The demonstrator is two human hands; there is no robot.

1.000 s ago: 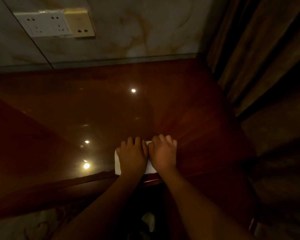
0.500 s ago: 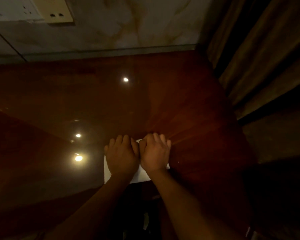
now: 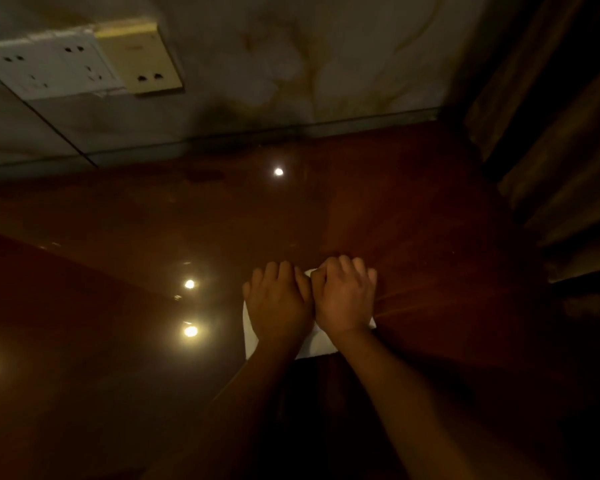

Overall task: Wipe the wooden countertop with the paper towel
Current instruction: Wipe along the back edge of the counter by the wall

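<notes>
Upper left on marbled wall: white rectangular plastic socket plate (image 3: 49,69) touching beige rectangular socket plate (image 3: 139,58) on its right, both above glossy reddish-brown wooden countertop (image 3: 430,237) with 2 bright round light reflections (image 3: 190,330) left of hands. Mid-frame: left hand (image 3: 278,306) palm-down, fingers relaxed, pressing on white folded paper towel (image 3: 314,346) lying flat on countertop, touching right hand (image 3: 345,297) palm-down on same towel, knuckles bent, fingertips hidden, so cannot tell if gripping or just pressing. Far right: dark brown pleated fabric curtain (image 3: 551,150) beside countertop edge.
</notes>
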